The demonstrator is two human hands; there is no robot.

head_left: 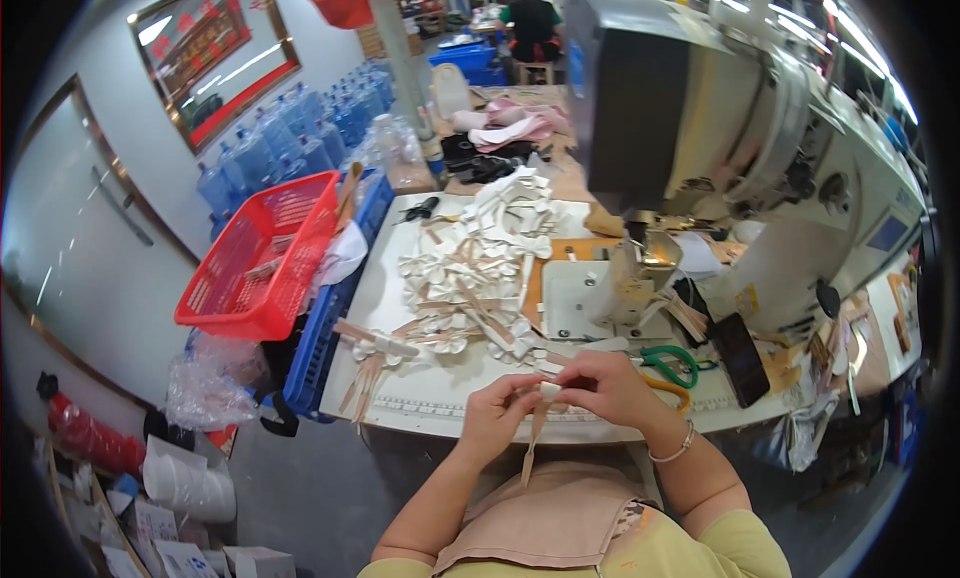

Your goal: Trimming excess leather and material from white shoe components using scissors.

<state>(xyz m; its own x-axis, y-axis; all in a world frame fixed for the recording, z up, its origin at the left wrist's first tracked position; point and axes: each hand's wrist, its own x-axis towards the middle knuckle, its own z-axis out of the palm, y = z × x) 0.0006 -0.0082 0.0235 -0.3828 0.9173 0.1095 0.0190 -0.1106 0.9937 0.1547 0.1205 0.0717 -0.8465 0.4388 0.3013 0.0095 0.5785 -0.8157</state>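
In front of the table's near edge, my left hand (497, 412) and my right hand (612, 388) pinch a small white and beige strap piece (549, 389) between their fingertips. Its beige tail (529, 462) hangs down over the cloth on my lap. Just beyond my hands spreads a heap of similar white and beige strap pieces (470, 268). A sewing machine (640, 108) stands beyond and to the right, its needle area above a white bed plate (575, 293). Green-handled scissors (670, 363) and an orange-handled tool (675, 391) lie beside my right hand.
A black phone (740, 359) rests to the right of the scissors. At the left, a red basket (250, 323) sits by a blue crate (318, 363) along the table's side. Pink pieces (520, 125) lie farther back. A person (532, 26) sits in the distance.
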